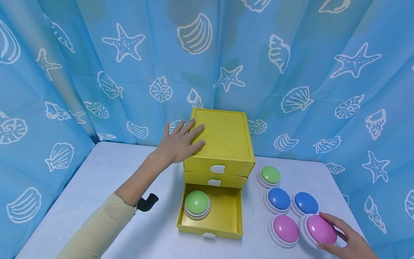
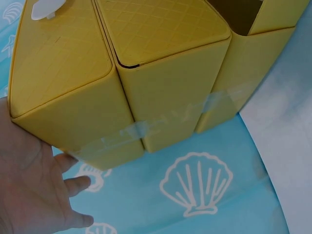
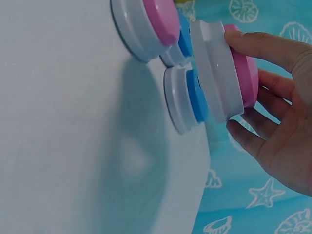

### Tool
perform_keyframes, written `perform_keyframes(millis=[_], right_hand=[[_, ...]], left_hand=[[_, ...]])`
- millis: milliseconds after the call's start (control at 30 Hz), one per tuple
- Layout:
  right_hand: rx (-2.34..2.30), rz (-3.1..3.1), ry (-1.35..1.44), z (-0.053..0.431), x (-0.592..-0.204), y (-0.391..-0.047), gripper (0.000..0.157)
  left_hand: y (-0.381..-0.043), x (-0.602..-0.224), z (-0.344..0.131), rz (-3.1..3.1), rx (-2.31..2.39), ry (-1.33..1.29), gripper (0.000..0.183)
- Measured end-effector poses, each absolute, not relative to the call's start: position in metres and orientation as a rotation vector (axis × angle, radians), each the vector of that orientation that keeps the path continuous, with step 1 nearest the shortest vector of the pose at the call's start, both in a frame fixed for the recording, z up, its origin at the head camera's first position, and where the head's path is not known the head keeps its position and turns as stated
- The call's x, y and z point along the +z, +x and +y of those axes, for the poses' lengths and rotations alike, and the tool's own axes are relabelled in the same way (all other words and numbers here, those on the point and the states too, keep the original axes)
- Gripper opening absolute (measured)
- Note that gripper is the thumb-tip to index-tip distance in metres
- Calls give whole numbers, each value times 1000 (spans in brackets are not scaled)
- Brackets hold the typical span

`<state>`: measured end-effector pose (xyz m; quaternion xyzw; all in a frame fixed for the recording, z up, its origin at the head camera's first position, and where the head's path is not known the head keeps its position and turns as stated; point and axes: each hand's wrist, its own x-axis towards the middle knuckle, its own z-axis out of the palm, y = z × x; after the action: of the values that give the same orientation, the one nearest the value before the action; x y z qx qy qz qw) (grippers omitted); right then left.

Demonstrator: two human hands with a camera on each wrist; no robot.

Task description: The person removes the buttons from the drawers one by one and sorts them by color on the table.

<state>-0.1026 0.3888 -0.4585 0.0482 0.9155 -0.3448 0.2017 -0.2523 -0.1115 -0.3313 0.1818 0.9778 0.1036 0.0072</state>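
Observation:
My left hand (image 1: 178, 144) lies with fingers spread on the top left edge of a yellow drawer cabinet (image 1: 226, 135). The cabinet's bottom drawer (image 1: 226, 219) is pulled out, and a green push button (image 1: 197, 202) with a white base sits in its left part. At the right, my right hand (image 1: 350, 239) grips a pink push button (image 1: 321, 229) by its rim. In the right wrist view this pink button (image 3: 217, 73) is raised off the table, tilted, with thumb and fingers around it. Another pink button (image 1: 285, 228) stands just left of it.
Two blue buttons (image 1: 279, 199) and a second green button (image 1: 270, 175) stand on the white table (image 1: 142, 237), right of the cabinet. Behind hangs a blue curtain (image 1: 245, 46) with shell prints. A black strap end (image 1: 148, 202) sticks out by the left sleeve.

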Motion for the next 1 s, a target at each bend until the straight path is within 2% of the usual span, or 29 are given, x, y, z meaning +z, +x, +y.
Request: perform_keyframes(millis=[200, 667, 1000], right_hand=[[-973, 2562, 132, 397, -467, -101, 100], [-919, 2469, 317, 399, -493, -108, 116], [-956, 2454, 321, 394, -494, -109, 116]], left_hand=[[-252, -331, -112, 3057, 326, 570, 66], [-252, -331, -111, 3057, 342, 578, 65], [-253, -331, -112, 3049, 352, 582, 65]])
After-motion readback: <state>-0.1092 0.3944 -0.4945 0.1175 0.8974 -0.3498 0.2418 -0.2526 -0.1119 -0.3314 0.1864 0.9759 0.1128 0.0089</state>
